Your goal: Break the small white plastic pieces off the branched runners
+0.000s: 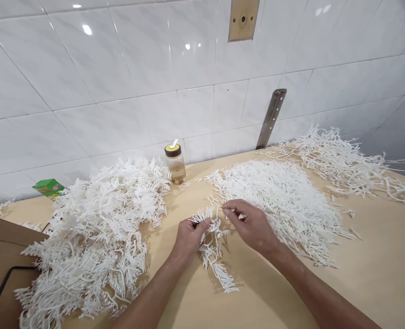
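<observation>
Left hand (pixel 190 235) is pinching a white, branchy, plastic-looking sprig (pixel 213 259) over the pale wood-look table (pixel 271 297) — right hand (pixel 253 224) has its fingertips narrowed at the sprig's 1 o'clock, can't tell if they're gripping. From the sprig: tangled white heap (pixel 99 237) at 9 o'clock, pile of short white bits (pixel 278 196) at 2 — that's it.

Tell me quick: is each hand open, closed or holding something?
Left hand: closed, holding white stringy cluster.
Right hand: curled beside that cluster; can't tell whether it's holding anything.
</observation>
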Tool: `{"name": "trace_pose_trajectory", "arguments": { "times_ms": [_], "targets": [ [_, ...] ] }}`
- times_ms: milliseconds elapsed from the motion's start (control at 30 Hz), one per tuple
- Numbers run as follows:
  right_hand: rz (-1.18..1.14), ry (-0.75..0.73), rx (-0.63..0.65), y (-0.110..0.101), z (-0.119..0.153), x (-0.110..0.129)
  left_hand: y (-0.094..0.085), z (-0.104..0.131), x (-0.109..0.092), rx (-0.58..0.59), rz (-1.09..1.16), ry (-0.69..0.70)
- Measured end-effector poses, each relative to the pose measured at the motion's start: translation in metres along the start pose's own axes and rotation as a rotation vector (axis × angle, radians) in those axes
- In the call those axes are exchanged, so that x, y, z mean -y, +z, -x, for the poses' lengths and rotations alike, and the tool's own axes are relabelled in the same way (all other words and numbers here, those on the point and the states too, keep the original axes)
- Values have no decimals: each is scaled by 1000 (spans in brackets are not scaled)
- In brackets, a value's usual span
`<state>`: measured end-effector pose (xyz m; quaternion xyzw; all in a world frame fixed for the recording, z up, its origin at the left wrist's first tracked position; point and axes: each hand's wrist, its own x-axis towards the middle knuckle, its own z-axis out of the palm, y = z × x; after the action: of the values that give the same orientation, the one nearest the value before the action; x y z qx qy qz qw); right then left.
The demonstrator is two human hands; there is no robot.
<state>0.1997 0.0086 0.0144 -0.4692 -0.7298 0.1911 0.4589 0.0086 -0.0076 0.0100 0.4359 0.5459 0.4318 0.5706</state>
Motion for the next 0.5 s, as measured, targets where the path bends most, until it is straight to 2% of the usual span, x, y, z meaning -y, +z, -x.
{"name": "trace_pose_trajectory", "arguments": {
  "times_ms": [67,167,367,500],
  "targets": [
    [-51,7,105,12,4,9,1,0,1,3,-43,31],
    [-51,24,159,22,9,13,1,-1,3,-5,-66,47],
    [-49,92,136,22,11,12,1,-4,6,-5,-73,49],
    [-5,57,95,25,13,12,1,-5,5,-24,-89,98]
  ]
}}
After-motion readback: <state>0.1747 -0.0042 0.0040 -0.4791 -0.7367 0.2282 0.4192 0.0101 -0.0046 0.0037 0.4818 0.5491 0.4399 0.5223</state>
